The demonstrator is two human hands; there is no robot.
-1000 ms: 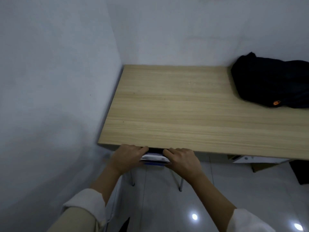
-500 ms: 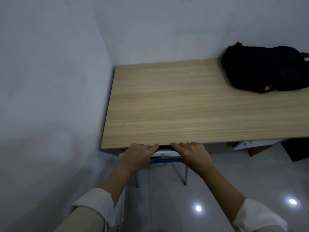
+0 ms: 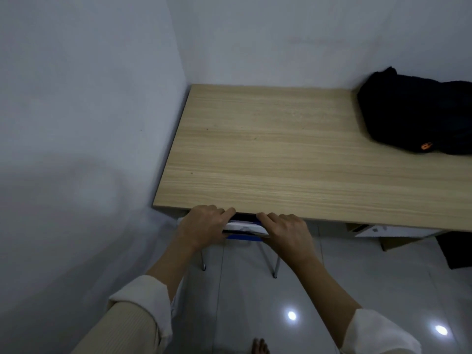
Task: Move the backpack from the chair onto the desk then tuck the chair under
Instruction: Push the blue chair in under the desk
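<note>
So the bag part looks done: the black backpack (image 3: 419,118) is lying on the tabletop (image 3: 268,154) way over at the far right, pushed up toward the back wall, with a little orange badge on its near side. What's going on now is the second half, the chair tuck. Both hands are down at the near edge of the tabletop, close to the left corner by the side wall, and they're on the top of the chair (image 3: 244,229), which is nearly all hidden under the desk. All I can make out of it is a strip of white and blue between the hands and two thin metal legs (image 3: 275,267) poking down onto the shiny tile floor (image 3: 255,302). The left hand (image 3: 204,226) is curled over the left end of that backrest, fingers bent and closed round it, thumb side toward the middle. The right hand (image 3: 286,232) does the same on the right end, knuckles up, fingers wrapped over the far edge. Neither one's flat or spread, they're both clamped on. I'd say the chair is about as far in as it'll go, since the backrest is right at the tabletop's edge. Next thing is probably just a last little nudge to check it's square, then let go and pull the hands back without dragging the chair out again.
</note>
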